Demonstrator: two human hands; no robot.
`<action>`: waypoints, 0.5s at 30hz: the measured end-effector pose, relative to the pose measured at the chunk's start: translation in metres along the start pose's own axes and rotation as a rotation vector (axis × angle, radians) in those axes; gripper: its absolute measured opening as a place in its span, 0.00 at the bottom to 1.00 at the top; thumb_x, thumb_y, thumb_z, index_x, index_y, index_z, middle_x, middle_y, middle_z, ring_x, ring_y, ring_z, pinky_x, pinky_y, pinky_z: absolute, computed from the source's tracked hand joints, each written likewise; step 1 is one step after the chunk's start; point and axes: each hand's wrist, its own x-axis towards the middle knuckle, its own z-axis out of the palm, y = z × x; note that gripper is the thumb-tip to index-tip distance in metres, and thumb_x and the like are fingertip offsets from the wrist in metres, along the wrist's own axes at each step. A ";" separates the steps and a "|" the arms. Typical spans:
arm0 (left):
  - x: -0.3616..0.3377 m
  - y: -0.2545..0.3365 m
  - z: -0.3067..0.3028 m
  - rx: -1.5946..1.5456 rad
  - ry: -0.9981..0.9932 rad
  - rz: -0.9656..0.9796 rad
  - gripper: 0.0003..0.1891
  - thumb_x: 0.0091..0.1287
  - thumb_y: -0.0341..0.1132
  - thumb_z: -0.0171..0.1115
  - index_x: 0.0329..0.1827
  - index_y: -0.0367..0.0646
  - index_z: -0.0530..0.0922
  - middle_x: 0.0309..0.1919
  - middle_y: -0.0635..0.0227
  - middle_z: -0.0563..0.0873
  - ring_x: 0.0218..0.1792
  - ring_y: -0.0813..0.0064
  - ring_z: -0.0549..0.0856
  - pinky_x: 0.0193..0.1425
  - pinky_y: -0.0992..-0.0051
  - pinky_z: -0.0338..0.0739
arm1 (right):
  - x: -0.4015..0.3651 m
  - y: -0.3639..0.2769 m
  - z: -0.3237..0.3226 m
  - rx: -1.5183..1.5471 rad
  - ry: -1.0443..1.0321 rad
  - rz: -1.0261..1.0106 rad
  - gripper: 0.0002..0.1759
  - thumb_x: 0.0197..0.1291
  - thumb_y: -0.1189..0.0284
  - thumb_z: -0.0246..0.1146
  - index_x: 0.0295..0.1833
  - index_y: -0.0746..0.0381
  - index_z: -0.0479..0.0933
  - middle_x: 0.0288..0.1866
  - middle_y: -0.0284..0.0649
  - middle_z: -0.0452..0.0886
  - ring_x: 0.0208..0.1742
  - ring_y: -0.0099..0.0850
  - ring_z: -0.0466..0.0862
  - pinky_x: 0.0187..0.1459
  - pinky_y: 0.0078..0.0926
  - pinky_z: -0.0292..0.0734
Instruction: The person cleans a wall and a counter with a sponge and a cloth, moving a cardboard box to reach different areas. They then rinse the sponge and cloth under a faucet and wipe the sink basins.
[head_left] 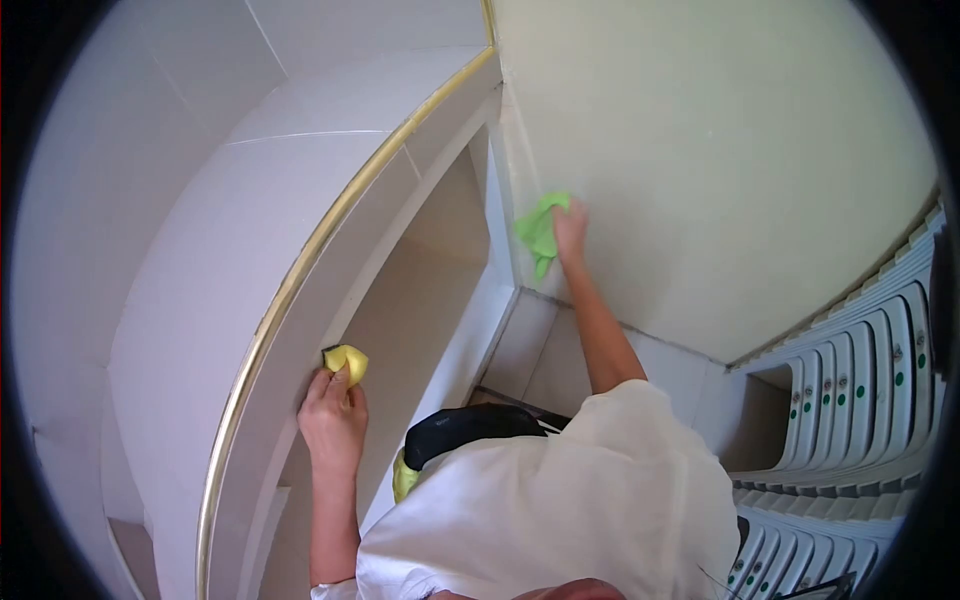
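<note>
My left hand (332, 425) is closed on a small yellow object (346, 365) with a dark edge, held against the tiled side of the counter below its gold trim. My right hand (571, 230) reaches forward with its fingers closed round a bright green cloth (541, 232). The cloth hangs down from the hand beside the pale wall (700, 150), near the corner where the wall meets the counter's frame. Whether the cloth touches the wall is hard to tell.
A curved gold trim (300, 262) edges the tiled counter (210, 270) on the left. Stacked grey-white plastic pieces with green dots (860, 385) stand at the right. A black item (470, 428) lies at my front, beside a yellow-green one (404, 478). Floor tiles (525, 335) show beyond.
</note>
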 end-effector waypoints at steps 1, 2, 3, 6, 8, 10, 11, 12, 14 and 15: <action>0.000 0.000 0.000 -0.003 -0.009 -0.002 0.12 0.46 0.21 0.63 0.36 0.34 0.81 0.34 0.56 0.81 0.29 0.58 0.82 0.33 0.66 0.79 | -0.001 -0.014 -0.024 0.027 0.098 -0.003 0.20 0.55 0.67 0.57 0.51 0.66 0.71 0.52 0.56 0.70 0.56 0.52 0.69 0.56 0.44 0.63; -0.001 0.000 0.001 -0.010 -0.017 -0.024 0.12 0.46 0.21 0.63 0.36 0.34 0.81 0.33 0.56 0.81 0.29 0.59 0.82 0.32 0.67 0.79 | 0.001 -0.020 -0.038 0.079 0.248 -0.042 0.20 0.56 0.67 0.56 0.52 0.67 0.69 0.50 0.56 0.70 0.54 0.51 0.69 0.55 0.44 0.64; -0.001 0.001 0.001 -0.018 -0.022 -0.045 0.12 0.46 0.21 0.63 0.36 0.34 0.81 0.33 0.56 0.81 0.29 0.59 0.82 0.32 0.67 0.79 | 0.005 -0.027 -0.051 0.132 0.399 -0.083 0.21 0.58 0.67 0.55 0.53 0.68 0.68 0.48 0.56 0.70 0.52 0.51 0.70 0.54 0.44 0.64; -0.001 0.001 0.002 0.005 -0.009 -0.028 0.12 0.46 0.21 0.63 0.36 0.35 0.81 0.33 0.57 0.81 0.29 0.59 0.82 0.31 0.68 0.78 | 0.017 -0.079 -0.099 0.152 0.590 -0.195 0.19 0.60 0.67 0.54 0.50 0.70 0.65 0.45 0.54 0.70 0.49 0.51 0.72 0.50 0.44 0.67; 0.000 0.002 0.002 0.006 -0.017 -0.036 0.12 0.46 0.21 0.63 0.37 0.35 0.81 0.34 0.57 0.81 0.29 0.59 0.82 0.31 0.68 0.78 | 0.036 -0.099 -0.114 -0.222 0.479 -0.098 0.14 0.60 0.70 0.53 0.46 0.68 0.65 0.44 0.51 0.72 0.45 0.50 0.76 0.46 0.46 0.71; 0.000 0.001 0.003 0.010 -0.026 -0.045 0.12 0.46 0.21 0.63 0.37 0.35 0.81 0.34 0.57 0.81 0.29 0.59 0.82 0.31 0.68 0.78 | 0.057 -0.085 -0.095 -0.368 0.442 -0.075 0.12 0.59 0.71 0.53 0.45 0.66 0.66 0.44 0.49 0.72 0.42 0.49 0.77 0.43 0.47 0.72; 0.000 0.001 0.003 0.006 -0.013 -0.020 0.12 0.46 0.21 0.63 0.37 0.36 0.81 0.34 0.57 0.81 0.29 0.60 0.82 0.32 0.68 0.78 | 0.061 -0.083 -0.087 -0.512 0.402 -0.053 0.10 0.58 0.73 0.53 0.44 0.63 0.66 0.43 0.47 0.73 0.39 0.48 0.79 0.40 0.48 0.73; -0.001 -0.001 0.003 0.007 -0.006 -0.001 0.12 0.46 0.21 0.63 0.37 0.36 0.81 0.34 0.57 0.81 0.29 0.60 0.82 0.32 0.68 0.78 | 0.060 -0.077 -0.080 -0.513 0.385 -0.050 0.10 0.58 0.73 0.53 0.44 0.63 0.66 0.43 0.47 0.73 0.39 0.48 0.79 0.40 0.48 0.73; -0.001 -0.003 0.003 0.035 -0.016 -0.002 0.12 0.46 0.21 0.64 0.37 0.36 0.81 0.34 0.57 0.81 0.29 0.60 0.82 0.32 0.68 0.78 | 0.041 -0.058 -0.060 -0.627 0.114 -0.215 0.11 0.55 0.76 0.53 0.45 0.62 0.68 0.42 0.46 0.76 0.40 0.46 0.80 0.38 0.46 0.76; -0.002 -0.004 0.004 0.046 -0.008 0.009 0.12 0.46 0.21 0.64 0.37 0.37 0.81 0.34 0.57 0.81 0.29 0.60 0.82 0.31 0.68 0.78 | 0.034 -0.036 -0.046 -0.629 0.070 -0.204 0.11 0.55 0.76 0.53 0.45 0.62 0.68 0.42 0.46 0.76 0.40 0.46 0.80 0.38 0.46 0.76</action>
